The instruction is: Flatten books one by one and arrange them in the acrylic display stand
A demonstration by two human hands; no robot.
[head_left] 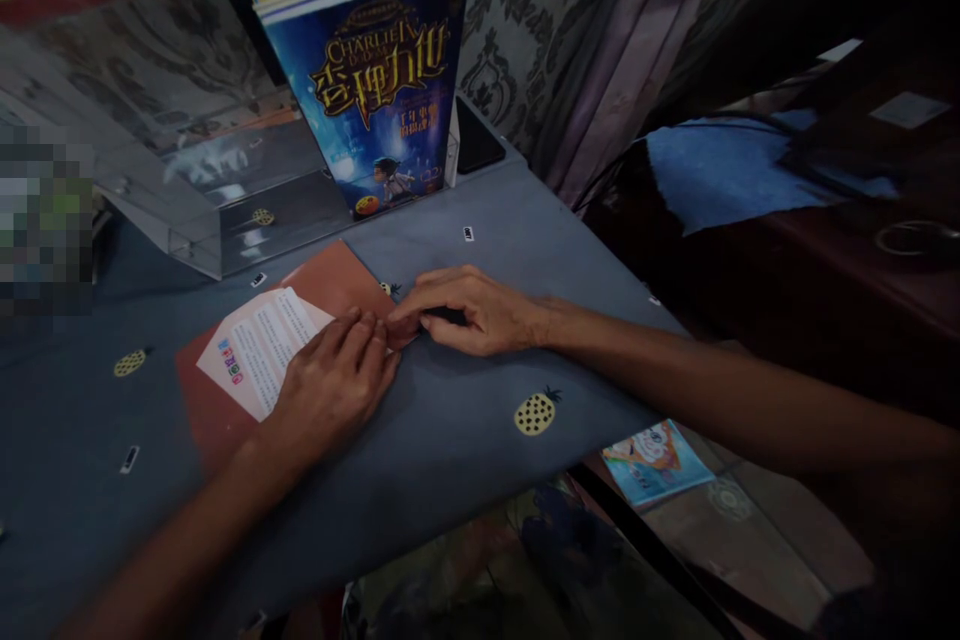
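A reddish-brown sheet of paper [330, 282] lies on the blue pineapple-print tablecloth [465, 440]. A white printed slip [259, 348] rests on top of it. My left hand [334, 382] lies flat on the sheet's right part, fingers together and stretched out, pressing it down. My right hand [469, 310] reaches in from the right and pinches the sheet's right edge between thumb and fingers, touching the left fingertips.
A blue book [379, 85] stands upright at the back, with a yellow one behind it. A clear plastic box [202, 190] sits at the back left. A dark phone [480, 142] lies beside the books. A small booklet [656, 460] lies below the table's right edge.
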